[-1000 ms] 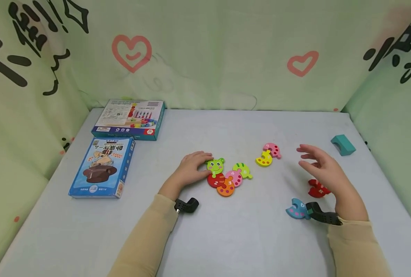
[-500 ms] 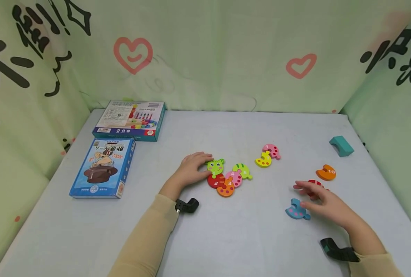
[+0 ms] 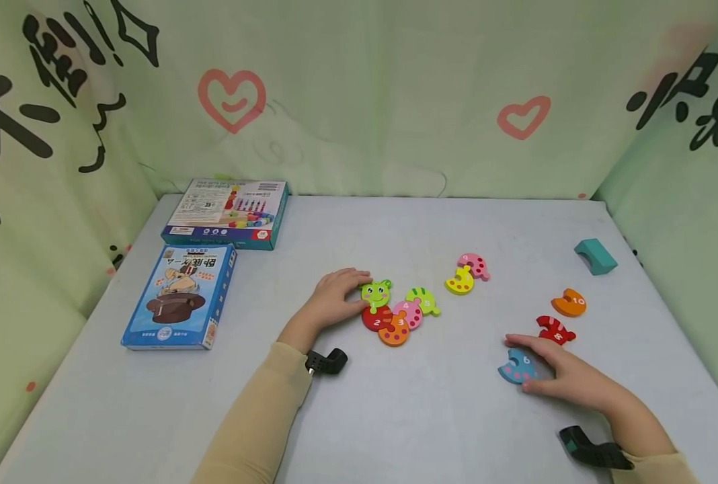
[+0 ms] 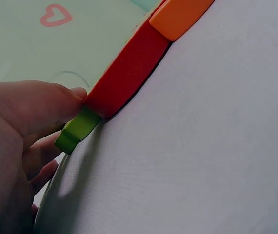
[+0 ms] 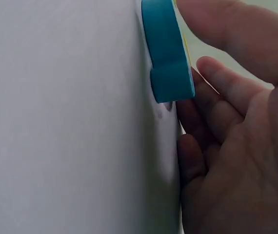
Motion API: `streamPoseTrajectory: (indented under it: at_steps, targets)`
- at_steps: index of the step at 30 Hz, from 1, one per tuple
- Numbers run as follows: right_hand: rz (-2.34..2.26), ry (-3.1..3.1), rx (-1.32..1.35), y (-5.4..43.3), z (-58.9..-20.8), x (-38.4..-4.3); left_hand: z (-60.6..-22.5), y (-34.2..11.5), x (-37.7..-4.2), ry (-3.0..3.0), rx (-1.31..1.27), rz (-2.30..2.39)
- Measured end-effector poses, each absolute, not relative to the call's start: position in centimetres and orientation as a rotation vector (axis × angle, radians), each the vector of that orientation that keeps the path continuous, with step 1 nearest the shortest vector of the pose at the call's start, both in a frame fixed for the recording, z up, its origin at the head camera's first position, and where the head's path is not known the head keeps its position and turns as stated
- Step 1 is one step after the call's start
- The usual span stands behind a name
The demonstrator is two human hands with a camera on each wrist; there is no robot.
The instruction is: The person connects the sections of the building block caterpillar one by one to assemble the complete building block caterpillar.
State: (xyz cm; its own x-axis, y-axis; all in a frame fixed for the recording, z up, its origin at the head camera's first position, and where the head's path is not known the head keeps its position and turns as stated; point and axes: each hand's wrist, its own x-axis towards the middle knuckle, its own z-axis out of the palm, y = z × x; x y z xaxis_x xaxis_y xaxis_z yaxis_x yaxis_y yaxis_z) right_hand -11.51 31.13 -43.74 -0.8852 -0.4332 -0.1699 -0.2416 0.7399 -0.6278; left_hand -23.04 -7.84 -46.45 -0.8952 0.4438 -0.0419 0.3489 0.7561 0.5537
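My left hand [image 3: 329, 300] holds the green frog-faced puzzle piece [image 3: 376, 294] between thumb and fingers. That piece heads a joined chain: a red piece [image 3: 376, 319] marked 2, an orange piece [image 3: 394, 333] marked 3, a pink piece [image 3: 409, 314] marked 4 and a green striped piece [image 3: 423, 300]. At the right, my right hand [image 3: 577, 376] lies around a blue spotted puzzle piece [image 3: 518, 367], index finger at its far edge and thumb at its near edge. In the right wrist view the thumb meets the blue piece's edge [image 5: 167, 48]; other fingers curl behind.
Joined yellow [image 3: 459, 281] and pink [image 3: 474, 263] pieces lie behind the chain. Beyond my right hand are a red striped piece [image 3: 556, 330], an orange piece [image 3: 569, 303] and a teal arch block [image 3: 596, 256]. Blue [image 3: 177, 296] and teal-edged [image 3: 226, 212] boxes lie at left.
My right hand has come down and toward me from above the red and orange pieces to the blue piece, uncovering both. The left hand has stayed at the green piece.
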Motion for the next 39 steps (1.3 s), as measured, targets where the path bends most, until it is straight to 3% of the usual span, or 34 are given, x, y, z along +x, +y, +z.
streamPoseTrajectory:
  at_steps: [15,27,39]
  targets:
    - [-0.817,2.685,-0.494,30.2,-42.6,-12.3,-46.0,-7.7,-23.2,2.782,0.622,0.836]
    - [-1.019,2.593,-0.539,27.7,-41.1,-15.1,-45.9,-7.6,-23.4,2.786,0.626,0.828]
    - [-1.226,2.456,-0.519,23.2,-42.2,-17.9,-46.1,-7.7,-23.0,2.768,0.610,0.837]
